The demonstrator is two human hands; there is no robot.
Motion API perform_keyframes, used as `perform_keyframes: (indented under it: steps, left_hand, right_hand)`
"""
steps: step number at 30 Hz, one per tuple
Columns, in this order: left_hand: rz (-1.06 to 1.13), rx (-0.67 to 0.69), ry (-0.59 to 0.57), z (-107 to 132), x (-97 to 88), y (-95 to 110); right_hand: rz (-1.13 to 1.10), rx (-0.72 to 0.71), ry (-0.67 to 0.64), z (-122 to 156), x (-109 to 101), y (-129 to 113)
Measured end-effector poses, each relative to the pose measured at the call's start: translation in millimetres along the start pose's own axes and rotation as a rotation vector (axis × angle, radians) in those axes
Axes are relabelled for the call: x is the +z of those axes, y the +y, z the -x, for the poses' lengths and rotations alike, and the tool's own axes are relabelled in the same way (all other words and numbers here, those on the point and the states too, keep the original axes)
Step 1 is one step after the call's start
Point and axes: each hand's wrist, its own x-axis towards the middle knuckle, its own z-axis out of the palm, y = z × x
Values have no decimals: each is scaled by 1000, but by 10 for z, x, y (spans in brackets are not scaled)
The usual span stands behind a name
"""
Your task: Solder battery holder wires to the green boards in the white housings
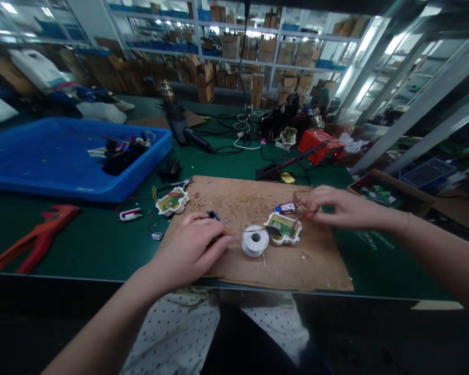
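Note:
My left hand (193,242) is above the left part of the brown board (226,192), fingers closed on a thin wire (244,231) that runs right toward a black piece (272,230). A small dark part (213,214) shows partly behind its fingers. On the right, my right hand (330,205) pinches thin red wires (301,214). These lead to a green circuit board in a white housing (284,229). A small battery with a blue end (285,208) lies just behind that housing. Between my hands stands a white spool of solder wire (255,240), its loose strand hanging forward.
A second white housing with a circuit board (172,201), a red and white battery (131,214) and orange-red pliers (39,237) lie left. Behind are a blue tray (78,156), a heat gun (177,122), a soldering iron (303,155) and a red station (321,146).

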Motion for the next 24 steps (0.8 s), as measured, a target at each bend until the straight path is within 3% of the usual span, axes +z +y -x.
perform_keyframes:
  steps: [3,6,10,13,16,19,21,24]
  left_hand:
    - [584,-294,23,-236,-149,80]
    - [844,-372,134,-508,-194,174]
    - [940,-342,217,-810,-245,392]
    - [1096,-253,290,-944,-304,550]
    - [1156,-164,435,-965,-382,570]
    - [1105,-183,566,-857,-561,439]
    - [1042,-253,625,-743,-776,286]
    - [906,-386,723,-567,-1235,-33]
  right_hand:
    - [-356,276,48,-225,-187,-189]
    - [-479,362,168,-496,-268,-465]
    - [-359,245,265,-857,-270,-1003]
    - [-8,55,346,-1072,-225,-1399]
    - [334,-85,457,-1208,-152,-1650]
    - [302,-276,509,-1188,-54,-1722]
    - [220,-366,599,-1051,43,-1657]
    - [134,-258,710,-705,294,-1358]
